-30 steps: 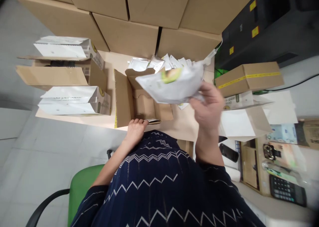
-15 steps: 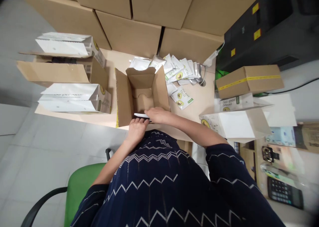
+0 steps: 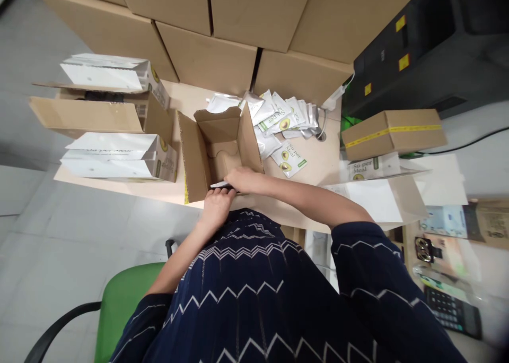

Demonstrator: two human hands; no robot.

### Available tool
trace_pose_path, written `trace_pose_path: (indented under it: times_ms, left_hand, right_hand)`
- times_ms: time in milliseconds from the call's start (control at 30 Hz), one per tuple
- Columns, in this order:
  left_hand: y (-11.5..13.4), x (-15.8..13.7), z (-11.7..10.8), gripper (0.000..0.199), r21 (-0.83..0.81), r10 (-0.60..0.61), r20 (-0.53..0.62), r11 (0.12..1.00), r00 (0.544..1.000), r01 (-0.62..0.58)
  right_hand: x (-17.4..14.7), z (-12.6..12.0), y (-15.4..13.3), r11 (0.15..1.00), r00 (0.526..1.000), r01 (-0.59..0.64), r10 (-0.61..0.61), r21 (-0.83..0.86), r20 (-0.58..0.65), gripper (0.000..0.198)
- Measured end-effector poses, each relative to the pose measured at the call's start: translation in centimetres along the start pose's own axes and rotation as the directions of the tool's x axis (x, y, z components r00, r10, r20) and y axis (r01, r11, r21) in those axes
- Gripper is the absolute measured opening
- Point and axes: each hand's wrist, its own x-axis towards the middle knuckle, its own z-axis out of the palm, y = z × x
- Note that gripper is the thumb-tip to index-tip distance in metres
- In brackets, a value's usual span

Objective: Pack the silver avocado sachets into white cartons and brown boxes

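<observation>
An open cardboard box (image 3: 193, 153) stands at the table's near edge with its flaps raised. My right hand (image 3: 242, 180) is closed at the box's near side. From its fingers juts the white edge of a thin, flat sachet (image 3: 218, 184), seen almost edge-on. Just below, my left hand (image 3: 216, 208) has its fingers curled over the box's near edge, close under the sachet; its thumb is hidden. Right of the box lies a heap of white and silver sachets (image 3: 284, 121) with avocado pictures, and one flat sachet (image 3: 289, 158) in front of it.
White cartons (image 3: 109, 156) and an opened brown carton (image 3: 85, 113) stand at the left. Large brown boxes (image 3: 207, 55) wall off the back. To the right are a taped box (image 3: 393, 132), a white carton (image 3: 374, 201) and a black machine (image 3: 417, 66). A green chair (image 3: 127, 299) is below.
My right hand has moved slightly left along the box's near side with the sachet. The box has tilted and shifted a little left. My left hand stays at the near edge.
</observation>
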Motion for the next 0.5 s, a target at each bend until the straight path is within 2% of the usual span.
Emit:
trace_pose_path:
  times_ms: [167,267,400,500]
  left_hand:
    - [0.0,-0.3,-0.1,0.027,0.021,0.001,-0.002,1.0,1.0,-0.001]
    - [0.1,-0.4,-0.1,0.025,0.002,-0.05,-0.099,0.999,0.994,0.05]
    - [-0.1,-0.2,0.6,0.044,-0.06,-0.036,-0.261,0.998,0.965,0.021]
    - [-0.1,0.1,1.0,0.05,-0.086,-0.056,-0.24,0.996,0.969,0.036]
  right_hand:
    - [1.2,0.2,2.9,0.99,0.998,0.017,-0.025,0.138,0.054,0.02]
    - [2.3,1.2,3.2,0.99,0.998,0.029,-0.036,0.136,0.047,0.021]
    - [2.7,2.0,3.0,0.988,0.998,0.057,-0.06,0.142,0.016,0.03]
    - [1.9,1.8,2.7,0.986,0.998,0.035,-0.042,0.161,0.038,0.029]
